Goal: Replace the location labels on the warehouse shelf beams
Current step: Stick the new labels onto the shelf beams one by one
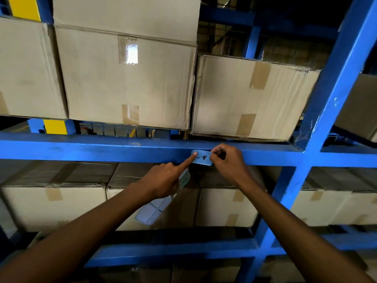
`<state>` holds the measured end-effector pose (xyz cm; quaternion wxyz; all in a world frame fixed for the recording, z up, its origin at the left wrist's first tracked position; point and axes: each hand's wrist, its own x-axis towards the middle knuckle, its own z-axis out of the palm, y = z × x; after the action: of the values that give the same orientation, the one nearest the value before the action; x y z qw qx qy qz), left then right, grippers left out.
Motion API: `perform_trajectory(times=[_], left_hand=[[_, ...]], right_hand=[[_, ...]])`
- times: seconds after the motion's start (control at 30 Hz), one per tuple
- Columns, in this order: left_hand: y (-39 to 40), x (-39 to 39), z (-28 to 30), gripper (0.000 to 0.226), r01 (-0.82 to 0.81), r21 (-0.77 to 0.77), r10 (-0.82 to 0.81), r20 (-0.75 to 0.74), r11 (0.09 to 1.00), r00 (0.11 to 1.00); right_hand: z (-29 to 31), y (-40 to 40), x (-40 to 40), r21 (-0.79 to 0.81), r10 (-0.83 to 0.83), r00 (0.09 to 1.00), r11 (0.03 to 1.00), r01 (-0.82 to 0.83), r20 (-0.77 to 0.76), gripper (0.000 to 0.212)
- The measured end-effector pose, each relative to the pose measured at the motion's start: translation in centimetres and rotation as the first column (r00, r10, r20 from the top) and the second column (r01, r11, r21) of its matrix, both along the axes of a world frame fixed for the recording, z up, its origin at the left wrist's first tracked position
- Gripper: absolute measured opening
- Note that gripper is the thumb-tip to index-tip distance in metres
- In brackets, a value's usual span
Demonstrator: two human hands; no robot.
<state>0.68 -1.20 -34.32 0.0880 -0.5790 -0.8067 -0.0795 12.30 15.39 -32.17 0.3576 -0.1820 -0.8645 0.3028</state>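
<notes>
From the head view, a pale blue label [202, 158] marked "- 4" in black lies flat on the front face of the blue shelf beam [102, 149], a little left of the blue upright post [334, 94]; my left hand [165, 180] has its forefinger out straight, the tip pressing the label's left end, while the other fingers curl and clamp a sheet of blank labels [153, 209] that hangs down under the palm, with a small marked label [184, 178] showing at the knuckles; my right hand [226, 160] sits at the label's right end, its grip closed with thumb and fingers pinching that edge against the beam; above the beam stand cardboard boxes: a large one [126, 78] sealed with clear tape and, just beside it to the right, a lower one [248, 99] with brown tape strips; below the beam more taped boxes [55, 203] fill the next shelf; a yellow post [54, 126] shows behind the rack at upper left
</notes>
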Motion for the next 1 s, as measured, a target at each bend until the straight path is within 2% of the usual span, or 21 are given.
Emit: perform_trajectory(times=[0.2,0.5,1.0], left_hand=[[0.5,-0.7,-0.9,0.105,0.015,0.005,-0.015,-0.069,1.000,0.998],[0.9,-1.5,-1.6,0.117,0.057,0.010,-0.056,-0.094,0.998,0.994],[0.8,-1.6,-1.3,0.116,0.060,0.003,-0.059,-0.134,0.998,0.989]], right_hand=[[-0.2,-0.2,0.0,0.052,-0.034,0.999,0.998,0.034,0.006,0.007],[0.0,-0.8,0.1,0.125,-0.093,0.995,0.988,0.089,0.027,0.005],[1.2,-1.1,0.0,0.195,-0.252,0.965,0.953,0.234,0.076,0.012]])
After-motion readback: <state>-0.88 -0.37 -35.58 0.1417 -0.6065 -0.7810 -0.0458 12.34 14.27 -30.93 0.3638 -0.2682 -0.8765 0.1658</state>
